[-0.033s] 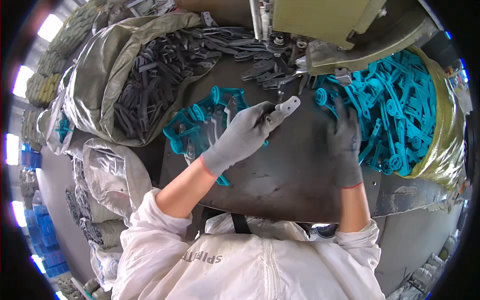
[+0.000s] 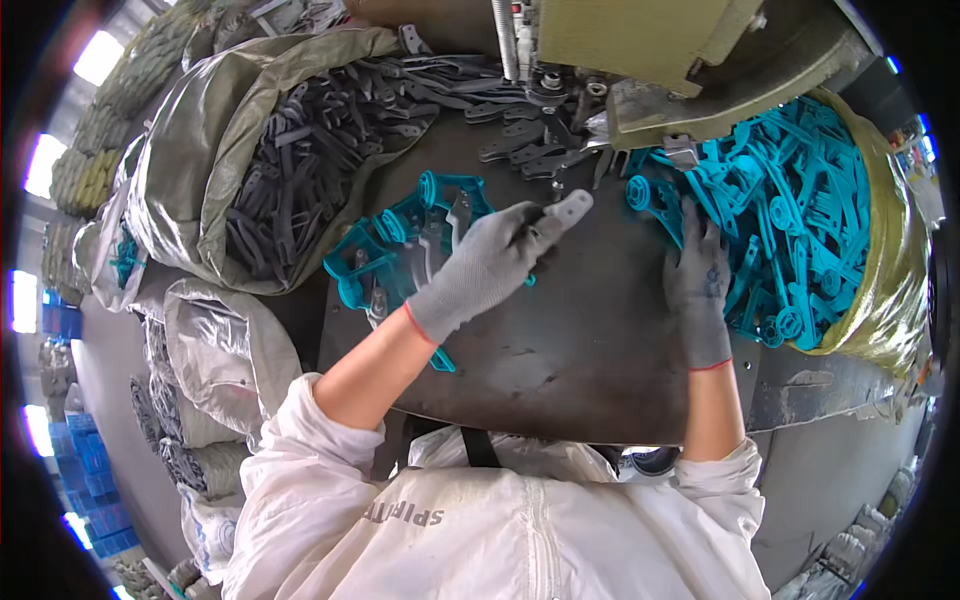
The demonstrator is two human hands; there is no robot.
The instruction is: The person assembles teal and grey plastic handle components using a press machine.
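My left hand, in a grey glove, is closed around a flat grey lever-like piece whose rounded, holed end sticks out past the fingers. My right hand, gloved the same way, lies at the left edge of a heap of teal plastic parts. Its fingers are stretched out against the parts, and nothing is plainly held in them. Just beyond its fingertips is a teal part with a round end. Several teal frames with grey levers set in them lie left of my left hand, partly hidden by it.
A grey-green sack spills dark grey levers at the left. Machine housing overhangs the dark metal table at the far side. The teal heap sits in a yellowish sack. A whitish bag stands left of the table.
My right hand has shifted slightly right and is less blurred, its fingers now against the teal parts. My left hand, still on the grey lever, has moved slightly left.
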